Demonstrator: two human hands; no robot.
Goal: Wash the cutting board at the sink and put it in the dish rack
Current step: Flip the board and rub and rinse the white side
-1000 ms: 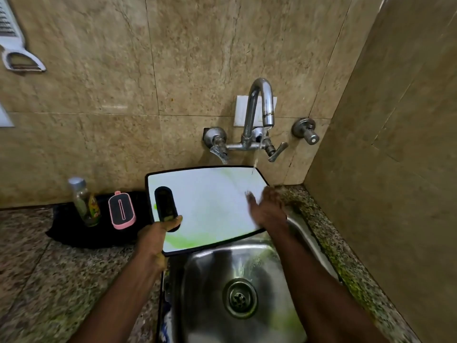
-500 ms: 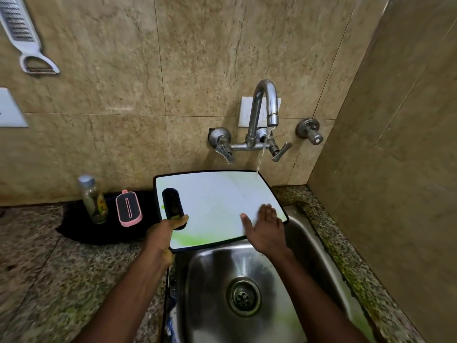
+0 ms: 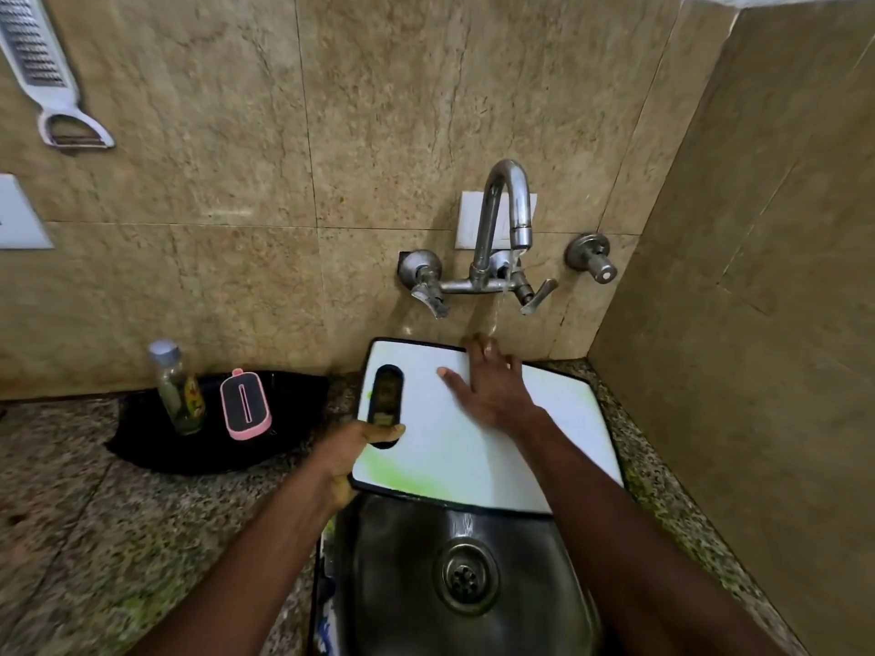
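While the cutting board [image 3: 473, 447] leans over the far rim of the sink [image 3: 402, 561] under the tap [image 3: 521, 220], the left hand [image 3: 352, 454] grasps its slotted edge and the right hand [image 3: 495, 393] lays released fingers [image 3: 476, 359] flat on it; wet, it could slip down into the sink

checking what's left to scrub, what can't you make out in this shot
Head view only:
Dish rack: nowhere in frame.
Cutting board: underside hidden; part of its top covered by the right hand and forearm.
Left hand: fingers hidden under the board, only the thumb shows.
Bottle: label too small to read.
Grater: top cut off by the frame edge.
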